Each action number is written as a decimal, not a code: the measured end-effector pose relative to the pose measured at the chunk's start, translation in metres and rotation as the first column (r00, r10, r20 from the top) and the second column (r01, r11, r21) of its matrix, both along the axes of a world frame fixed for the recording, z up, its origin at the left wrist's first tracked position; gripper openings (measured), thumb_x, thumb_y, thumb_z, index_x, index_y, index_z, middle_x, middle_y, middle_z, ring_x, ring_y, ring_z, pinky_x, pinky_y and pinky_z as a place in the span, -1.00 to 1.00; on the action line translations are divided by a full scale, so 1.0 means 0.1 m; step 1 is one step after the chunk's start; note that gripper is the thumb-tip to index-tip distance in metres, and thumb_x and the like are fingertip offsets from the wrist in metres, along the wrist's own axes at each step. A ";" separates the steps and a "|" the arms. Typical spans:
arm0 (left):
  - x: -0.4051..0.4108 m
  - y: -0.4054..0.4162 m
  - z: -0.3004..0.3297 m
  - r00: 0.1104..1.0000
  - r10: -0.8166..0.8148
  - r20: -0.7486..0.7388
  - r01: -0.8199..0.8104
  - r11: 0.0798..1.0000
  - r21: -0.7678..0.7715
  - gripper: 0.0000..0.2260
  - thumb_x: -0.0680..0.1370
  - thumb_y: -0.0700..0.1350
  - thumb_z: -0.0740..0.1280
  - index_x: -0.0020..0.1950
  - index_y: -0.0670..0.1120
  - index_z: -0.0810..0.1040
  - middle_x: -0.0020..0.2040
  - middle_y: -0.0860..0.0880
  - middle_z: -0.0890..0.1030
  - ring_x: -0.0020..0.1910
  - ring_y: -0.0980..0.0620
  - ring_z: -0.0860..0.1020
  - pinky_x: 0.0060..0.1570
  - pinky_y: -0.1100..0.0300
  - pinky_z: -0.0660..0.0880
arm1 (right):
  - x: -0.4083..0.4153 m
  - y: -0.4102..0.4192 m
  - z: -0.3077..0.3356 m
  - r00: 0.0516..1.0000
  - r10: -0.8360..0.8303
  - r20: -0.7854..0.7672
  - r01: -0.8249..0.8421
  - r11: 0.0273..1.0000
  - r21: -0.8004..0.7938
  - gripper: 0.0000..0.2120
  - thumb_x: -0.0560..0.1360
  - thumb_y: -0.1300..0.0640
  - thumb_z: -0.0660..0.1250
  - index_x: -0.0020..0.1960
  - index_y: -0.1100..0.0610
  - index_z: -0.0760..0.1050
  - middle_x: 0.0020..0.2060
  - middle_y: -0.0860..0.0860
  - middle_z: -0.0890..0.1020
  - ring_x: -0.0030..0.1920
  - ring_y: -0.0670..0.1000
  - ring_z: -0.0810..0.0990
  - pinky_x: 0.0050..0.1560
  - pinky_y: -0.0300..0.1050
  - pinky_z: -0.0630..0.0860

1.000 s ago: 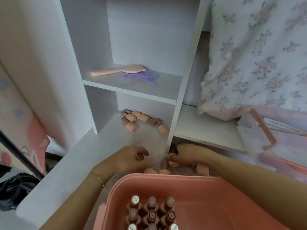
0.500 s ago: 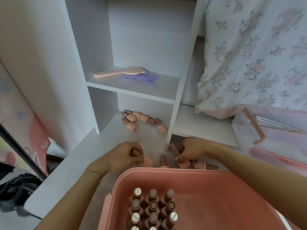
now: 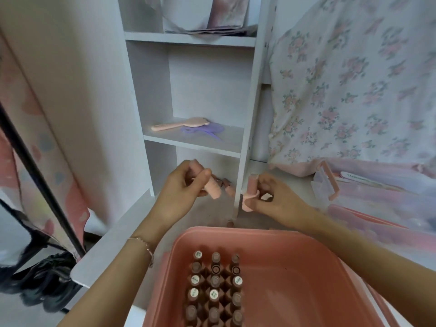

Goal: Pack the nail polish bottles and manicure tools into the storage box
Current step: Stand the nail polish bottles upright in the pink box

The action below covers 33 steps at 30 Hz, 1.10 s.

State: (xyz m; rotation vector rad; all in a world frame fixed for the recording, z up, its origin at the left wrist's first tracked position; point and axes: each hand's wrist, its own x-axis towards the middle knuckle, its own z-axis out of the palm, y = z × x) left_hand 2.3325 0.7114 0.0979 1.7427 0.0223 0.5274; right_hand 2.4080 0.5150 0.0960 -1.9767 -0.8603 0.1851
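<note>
The pink storage box [image 3: 295, 246] sits low in the middle, with several nail polish bottles [image 3: 214, 284] standing upright in rows at its left side. My left hand [image 3: 181, 192] is raised above the white shelf surface and grips a pink nail polish bottle [image 3: 212, 188], held at a slant. My right hand [image 3: 271, 199] pinches another pink bottle [image 3: 250, 192] that stands nearly upright. More bottles [image 3: 226, 185] lie on the shelf behind my hands, partly hidden. One small bottle cap [image 3: 230, 223] shows just beyond the box rim.
A pink hairbrush [image 3: 181, 124] and a purple comb [image 3: 203, 131] lie on the middle shelf of the white cabinet [image 3: 247, 114]. A floral cloth [image 3: 354, 79] hangs at the right. A clear case with a pink handle [image 3: 329, 182] lies at the right.
Both hands have lifted from the shelf surface, each carrying a pink bottle up. The camera has tilted upward, showing more of the cabinet.
</note>
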 end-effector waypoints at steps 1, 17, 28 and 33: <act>-0.02 -0.07 0.04 1.000 0.001 0.016 -0.001 1.000 -0.019 -0.84 0.55 -0.10 0.24 -0.14 -0.18 0.42 -0.13 -0.19 0.59 -0.14 0.06 0.62 -0.13 0.17 0.61 | -0.07 -0.05 0.00 1.000 0.002 -0.011 -0.002 0.999 0.046 -0.84 0.42 0.16 0.37 -0.12 -0.02 0.40 -0.24 -0.27 0.60 -0.20 -0.32 0.53 -0.21 -0.51 0.38; 0.04 -0.39 -0.27 0.971 0.239 0.014 -0.237 0.955 0.176 -0.72 0.57 0.07 0.18 -0.14 -0.14 0.38 -0.33 -0.17 0.53 -0.32 -0.14 0.52 -0.16 -0.12 0.50 | -0.52 -0.24 -0.67 0.996 0.009 0.088 0.043 0.825 -0.563 -0.82 0.40 0.15 0.34 -0.31 0.04 0.36 -0.26 -0.03 0.52 -0.20 0.05 0.53 -0.20 -0.18 0.40; 0.10 -0.37 -0.35 0.984 0.179 -0.015 -0.175 0.972 0.158 -0.83 0.62 0.00 0.08 -0.15 0.03 0.30 -0.25 0.03 0.48 -0.40 0.08 0.46 -0.36 0.22 0.33 | -0.54 -0.24 -0.81 0.996 -0.077 0.037 0.084 0.837 -0.541 -0.81 0.42 0.15 0.29 -0.33 0.05 0.34 -0.18 0.05 0.61 -0.14 0.07 0.56 -0.18 -0.20 0.38; 0.10 -0.36 -0.36 0.987 0.158 -0.035 -0.152 0.979 0.132 -0.84 0.62 -0.02 0.07 -0.16 0.07 0.30 -0.23 0.03 0.49 -0.38 0.09 0.46 -0.38 0.26 0.31 | -0.55 -0.22 -0.80 0.997 -0.064 0.051 0.082 0.845 -0.529 -0.93 0.42 0.15 0.29 -0.22 0.11 0.42 -0.12 0.09 0.62 -0.11 0.11 0.57 -0.16 -0.16 0.42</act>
